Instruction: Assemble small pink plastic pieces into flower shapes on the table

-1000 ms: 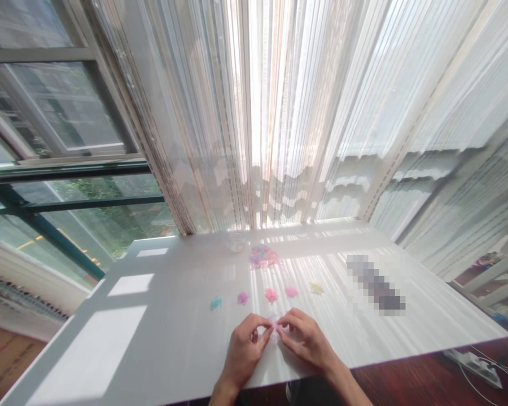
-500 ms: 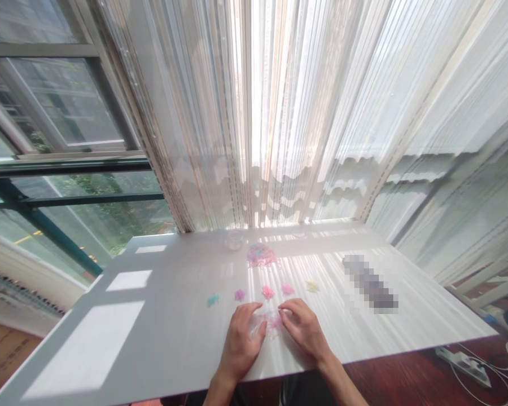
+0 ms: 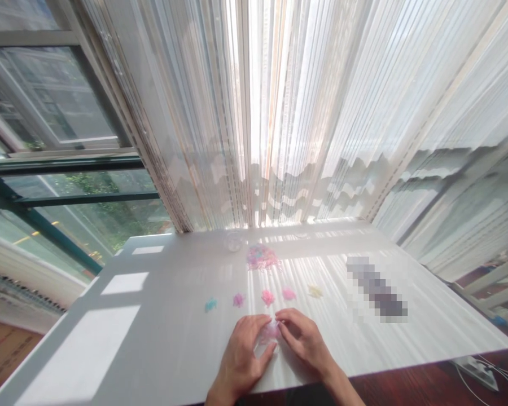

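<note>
Near the front edge of the white table (image 3: 173, 338), my left hand (image 3: 246, 351) curves around a small heap of translucent pink pieces (image 3: 271, 331), thumb and fingers apart. My right hand (image 3: 301, 341) meets the heap from the other side, its thumb and index fingertips close together; what is between them is too small to make out. Beyond the hands runs a row of little piles: blue (image 3: 210, 305), purple (image 3: 239, 299), red-pink (image 3: 268, 297), light pink (image 3: 288, 294) and pale yellow (image 3: 315, 291). Farther back lies a larger mixed-colour pile (image 3: 262, 256).
A clear round container (image 3: 234, 242) stands at the back of the table, with a clear flat round piece (image 3: 301, 235) to its right. A pixelated dark object (image 3: 379, 287) lies on the right. Sheer curtains (image 3: 271, 141) hang behind; a power strip (image 3: 476, 372) rests on the floor.
Both hands have drawn closer together around the pink heap, which looks more gathered between them. The camera view has shifted slightly. The row of little piles stays as it was.
</note>
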Tool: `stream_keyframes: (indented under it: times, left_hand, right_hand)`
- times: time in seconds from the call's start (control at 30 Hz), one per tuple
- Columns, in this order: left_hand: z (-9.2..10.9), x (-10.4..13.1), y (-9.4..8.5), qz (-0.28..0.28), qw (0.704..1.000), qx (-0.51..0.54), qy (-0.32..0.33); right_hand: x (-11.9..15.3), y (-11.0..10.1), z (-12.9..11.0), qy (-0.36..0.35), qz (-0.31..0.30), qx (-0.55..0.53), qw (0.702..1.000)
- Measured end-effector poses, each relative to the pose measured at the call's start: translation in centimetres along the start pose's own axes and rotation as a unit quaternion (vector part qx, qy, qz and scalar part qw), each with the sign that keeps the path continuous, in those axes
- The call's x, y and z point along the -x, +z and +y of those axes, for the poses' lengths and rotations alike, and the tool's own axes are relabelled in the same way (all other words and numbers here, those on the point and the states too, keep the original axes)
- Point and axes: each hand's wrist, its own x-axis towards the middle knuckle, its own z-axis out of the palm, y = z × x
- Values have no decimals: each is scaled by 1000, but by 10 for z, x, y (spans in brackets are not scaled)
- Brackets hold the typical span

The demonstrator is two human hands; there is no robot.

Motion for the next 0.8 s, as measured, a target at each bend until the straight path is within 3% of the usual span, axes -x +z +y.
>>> stream_keyframes:
  times: [0.13,0.4,0.63,0.8]
  left_hand:
    - [1,1,0,-3,1000,-8,-3]
    - [6,0,-4,-7,1000,26,-11]
    - [2,3,0,6,999,37,-28]
    - [0,2,1,24,996,64,-53]
  right_hand:
    - [-1,2,2,23,25,13,999]
    - [-2,0,-5,20,-20,-14,1000]
    - [-1,1,-2,12,5,8,1000]
    - [0,1,-3,5,-12,26,1000]
